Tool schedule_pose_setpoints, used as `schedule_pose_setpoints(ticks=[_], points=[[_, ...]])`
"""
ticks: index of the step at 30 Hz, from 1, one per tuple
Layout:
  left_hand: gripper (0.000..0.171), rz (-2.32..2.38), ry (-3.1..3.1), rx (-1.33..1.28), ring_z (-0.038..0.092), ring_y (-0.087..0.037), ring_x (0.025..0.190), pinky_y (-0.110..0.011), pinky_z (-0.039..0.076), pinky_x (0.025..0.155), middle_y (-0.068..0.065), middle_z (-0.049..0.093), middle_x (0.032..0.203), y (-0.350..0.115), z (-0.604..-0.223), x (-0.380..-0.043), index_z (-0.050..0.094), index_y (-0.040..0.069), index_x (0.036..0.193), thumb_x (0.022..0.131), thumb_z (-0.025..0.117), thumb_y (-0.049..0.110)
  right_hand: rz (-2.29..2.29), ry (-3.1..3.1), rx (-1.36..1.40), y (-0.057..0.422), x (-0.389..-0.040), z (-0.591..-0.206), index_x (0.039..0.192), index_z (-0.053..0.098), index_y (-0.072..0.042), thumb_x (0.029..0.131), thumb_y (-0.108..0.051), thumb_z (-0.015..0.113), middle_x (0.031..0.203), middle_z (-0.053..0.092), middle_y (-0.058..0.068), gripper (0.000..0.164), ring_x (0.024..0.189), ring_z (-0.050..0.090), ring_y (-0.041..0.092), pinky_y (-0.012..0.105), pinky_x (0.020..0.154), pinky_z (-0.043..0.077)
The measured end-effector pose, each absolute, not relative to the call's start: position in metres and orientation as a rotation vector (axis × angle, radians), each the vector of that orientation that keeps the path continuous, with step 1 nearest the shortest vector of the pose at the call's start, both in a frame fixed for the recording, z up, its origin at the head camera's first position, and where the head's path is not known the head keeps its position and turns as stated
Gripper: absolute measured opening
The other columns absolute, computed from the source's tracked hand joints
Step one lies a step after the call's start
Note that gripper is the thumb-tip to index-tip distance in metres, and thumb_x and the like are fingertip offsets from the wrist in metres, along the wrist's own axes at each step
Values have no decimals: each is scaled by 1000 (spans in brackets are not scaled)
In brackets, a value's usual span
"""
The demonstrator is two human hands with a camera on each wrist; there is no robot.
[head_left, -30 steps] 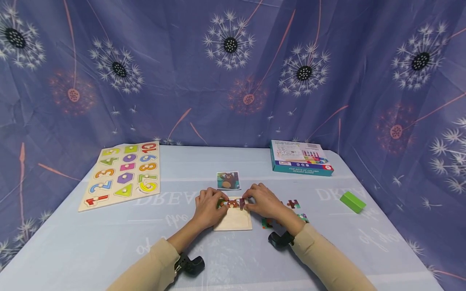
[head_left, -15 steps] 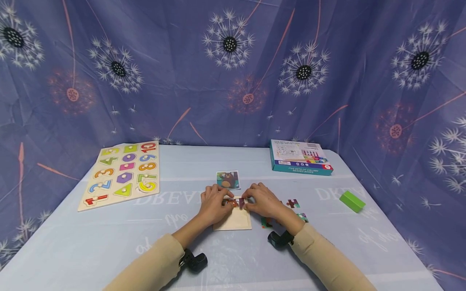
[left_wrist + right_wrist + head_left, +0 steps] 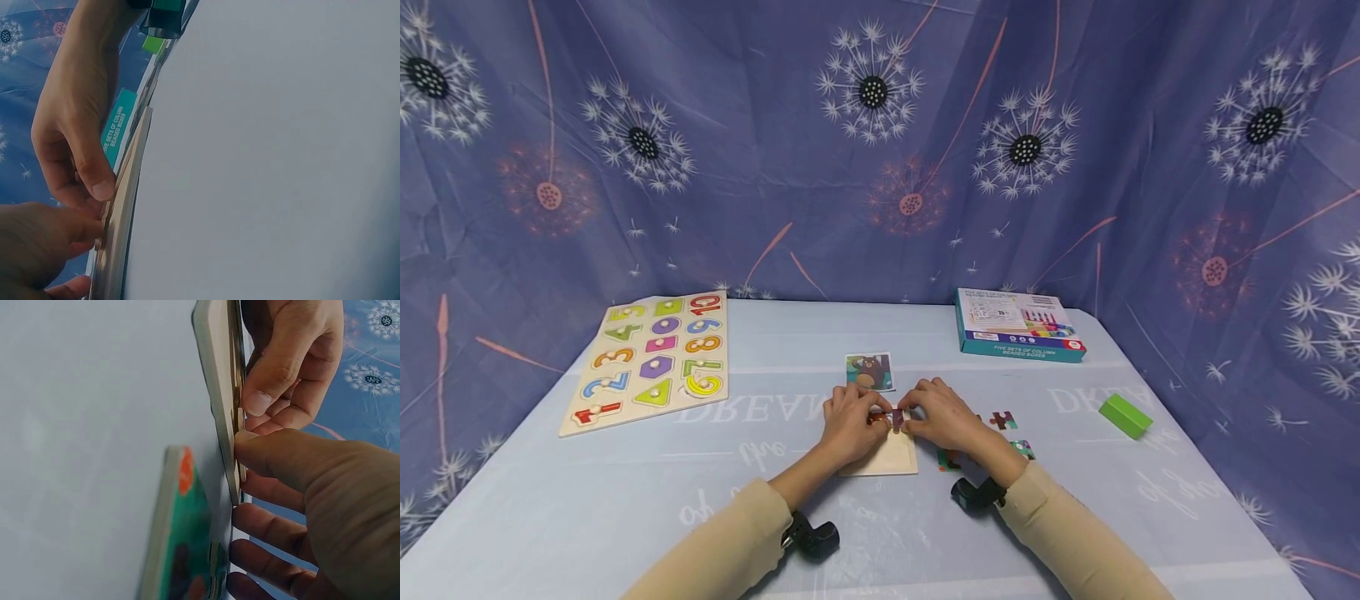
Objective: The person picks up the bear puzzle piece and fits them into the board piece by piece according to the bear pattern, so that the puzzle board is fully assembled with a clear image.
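Head view: the left hand [image 3: 850, 425] and the right hand [image 3: 942, 414] meet over the far edge of a small wooden tray [image 3: 891, 460] on the table [image 3: 790, 333]. The right hand pinches a dark puzzle piece [image 3: 897, 421] between thumb and finger at the tray's far right corner. The left hand has its thumb and forefinger bent at the brown puzzle piece [image 3: 877, 418] just beside it; whether it grips or only presses, I cannot tell. A bear card [image 3: 870, 372] lies just beyond the tray, and loose pieces [image 3: 1003, 420] lie to its right, partly behind the right arm. Farther out sit a number board [image 3: 635, 371], a box [image 3: 1021, 327] and a green block [image 3: 1126, 416]
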State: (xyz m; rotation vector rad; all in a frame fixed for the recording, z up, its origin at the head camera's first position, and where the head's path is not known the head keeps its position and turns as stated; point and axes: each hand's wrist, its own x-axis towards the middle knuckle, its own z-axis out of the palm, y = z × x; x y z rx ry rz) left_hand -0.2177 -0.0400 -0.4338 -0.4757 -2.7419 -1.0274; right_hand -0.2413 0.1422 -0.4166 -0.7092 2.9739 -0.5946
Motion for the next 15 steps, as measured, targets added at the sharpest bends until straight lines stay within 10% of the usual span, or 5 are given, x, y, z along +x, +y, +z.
schedule_pose_setpoints(ticks=[15], points=[[11, -1044, -2742, -455, 38, -26, 100, -48, 25, 89, -8, 53, 110, -38, -436, -218, 68, 19, 91, 80, 65, 19, -607, 2965, -695, 142, -241, -416, 101, 73, -21, 77, -26, 74, 99, 61, -3, 24, 90, 45, 14, 34, 82, 39]])
